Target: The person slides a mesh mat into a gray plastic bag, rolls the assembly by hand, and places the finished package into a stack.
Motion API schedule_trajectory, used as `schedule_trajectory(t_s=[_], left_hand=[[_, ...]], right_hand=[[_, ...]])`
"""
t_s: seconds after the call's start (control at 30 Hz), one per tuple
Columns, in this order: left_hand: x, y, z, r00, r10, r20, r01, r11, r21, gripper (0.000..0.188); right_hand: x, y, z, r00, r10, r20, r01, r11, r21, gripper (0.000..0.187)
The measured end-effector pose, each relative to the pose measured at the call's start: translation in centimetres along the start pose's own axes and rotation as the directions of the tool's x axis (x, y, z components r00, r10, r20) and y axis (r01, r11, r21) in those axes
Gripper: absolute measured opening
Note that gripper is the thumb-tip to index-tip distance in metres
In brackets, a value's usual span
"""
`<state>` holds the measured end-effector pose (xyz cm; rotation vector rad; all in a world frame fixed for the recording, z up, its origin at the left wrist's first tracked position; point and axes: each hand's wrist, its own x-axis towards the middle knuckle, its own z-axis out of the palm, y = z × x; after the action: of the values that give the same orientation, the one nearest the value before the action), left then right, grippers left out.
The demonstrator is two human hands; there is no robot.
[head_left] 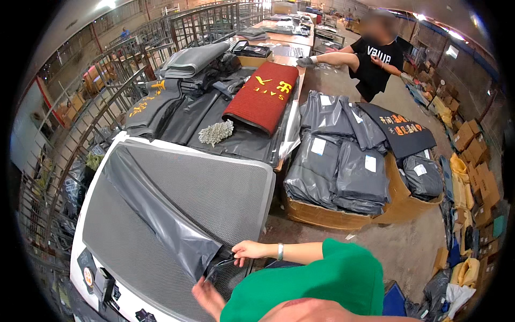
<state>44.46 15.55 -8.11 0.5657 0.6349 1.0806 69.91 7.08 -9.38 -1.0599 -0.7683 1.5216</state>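
Observation:
A long dark grey plastic bag (161, 214) lies slantwise across a large grey textured mat (209, 182) on the white table. Its near end stands open between my hands. My right hand (249, 251), with a silver bracelet at the wrist, pinches the dark edge of the bag's mouth. At the lower side of that mouth, my left hand (209, 298) holds the rim, its fingertips partly hidden by the plastic. Beyond the mat lie a folded red mat (263, 96) with yellow lettering and a grey fuzzy bundle (215, 132).
Cartons (327, 214) full of packed grey bags stand right of the table, with a black printed mat (399, 129) on top. Folded grey mats (193, 59) are stacked at the far left. A person (375, 59) in black raises one leg onto the far table. Metal railings (70, 172) run along the left.

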Motion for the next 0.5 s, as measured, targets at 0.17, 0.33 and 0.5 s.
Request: schedule_trajectory(t_s=[0.17, 0.33, 0.5], left_hand=[[5.1, 7.4, -4.1, 0.922, 0.355, -0.154, -0.179, 0.745, 0.643, 0.032], [5.9, 8.6, -10.2, 0.863, 0.473, -0.176, -0.009, 0.363, 0.932, 0.037], [1.9, 7.9, -17.3, 0.827, 0.532, -0.184, 0.129, 0.138, 0.982, 0.043]], right_hand=[[-1.1, 1.1, -3.3, 0.986, 0.163, -0.034, -0.163, 0.987, -0.001, 0.028], [-2.0, -1.3, -3.9, 0.973, 0.221, -0.065, -0.228, 0.963, -0.143, 0.028], [-2.2, -2.5, -6.4, 0.964, 0.044, -0.264, -0.129, 0.940, -0.316, 0.021]])
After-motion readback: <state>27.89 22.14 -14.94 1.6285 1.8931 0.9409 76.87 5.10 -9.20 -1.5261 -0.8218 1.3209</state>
